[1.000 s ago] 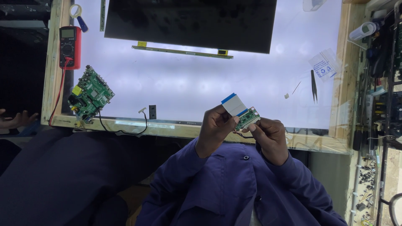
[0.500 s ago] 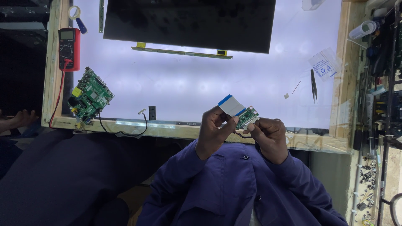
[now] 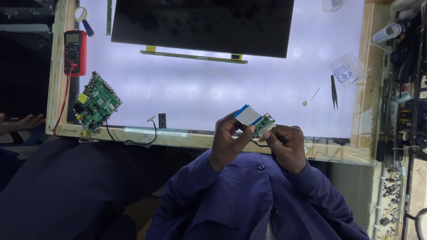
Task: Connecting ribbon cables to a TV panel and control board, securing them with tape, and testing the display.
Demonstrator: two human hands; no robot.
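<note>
Close to my chest, over the near wooden edge of a lit white table [image 3: 213,89], both hands hold one small part. My left hand [image 3: 227,140] pinches a white flat ribbon cable with a blue tip [image 3: 247,114]. The cable plugs into a small green circuit board [image 3: 263,125], which my right hand [image 3: 287,144] grips from below. A thin dark wire hangs under the small board. My blue sleeves fill the bottom of the view.
A large dark screen panel [image 3: 202,24] lies at the table's far side. A bigger green circuit board [image 3: 95,103] with wires sits at the left, a red multimeter [image 3: 74,52] beyond it. Black tweezers [image 3: 333,91] and a white packet [image 3: 344,71] lie right. Another person's hand [image 3: 20,123] shows at far left.
Both hands with the cable and small board have stayed close together, shifting only slightly; the cable's tilt changed a little.
</note>
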